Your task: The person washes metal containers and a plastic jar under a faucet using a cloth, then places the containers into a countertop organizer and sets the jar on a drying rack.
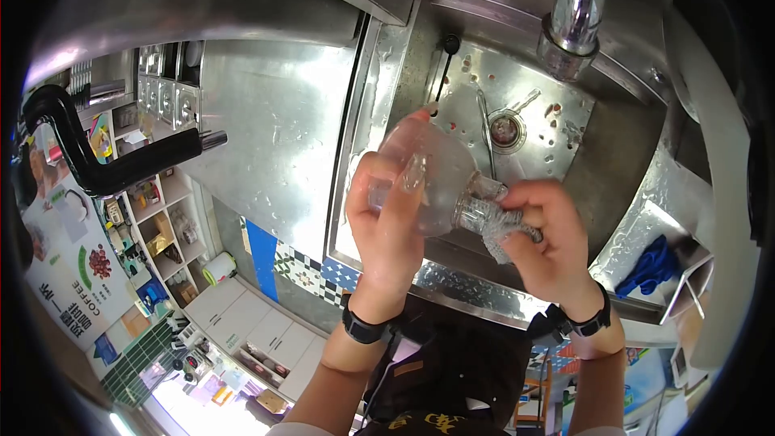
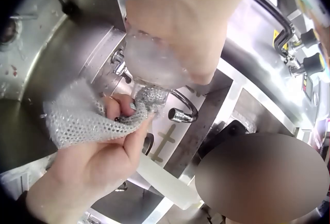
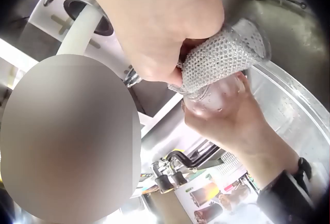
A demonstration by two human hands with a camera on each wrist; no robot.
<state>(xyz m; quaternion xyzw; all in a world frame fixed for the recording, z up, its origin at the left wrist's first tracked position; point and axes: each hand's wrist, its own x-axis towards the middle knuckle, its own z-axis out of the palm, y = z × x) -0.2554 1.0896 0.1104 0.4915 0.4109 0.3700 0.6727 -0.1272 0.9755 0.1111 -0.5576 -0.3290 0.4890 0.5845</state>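
Note:
Over the steel sink (image 1: 622,145) my left hand (image 1: 393,214) grips the round body of a clear, wet bottle (image 1: 432,165), which lies tilted with its neck toward the right. My right hand (image 1: 542,234) pinches a silvery mesh scrubbing cloth (image 1: 502,224) wrapped round the bottle's neck and mouth. In the left wrist view the left hand (image 2: 180,22) covers the bottle (image 2: 152,61) from above while the right hand (image 2: 98,157) holds the cloth (image 2: 77,121). The right wrist view has the right hand (image 3: 154,28), the cloth (image 3: 224,56), the bottle (image 3: 214,100) and the left hand (image 3: 232,123).
A chrome faucet (image 1: 577,0) stands over the sink's far side, and the drain (image 1: 506,129) lies below the bottle. A blue cloth (image 1: 650,266) lies on the ledge at right. A steel counter (image 1: 274,129) and a black machine handle (image 1: 105,161) are at left.

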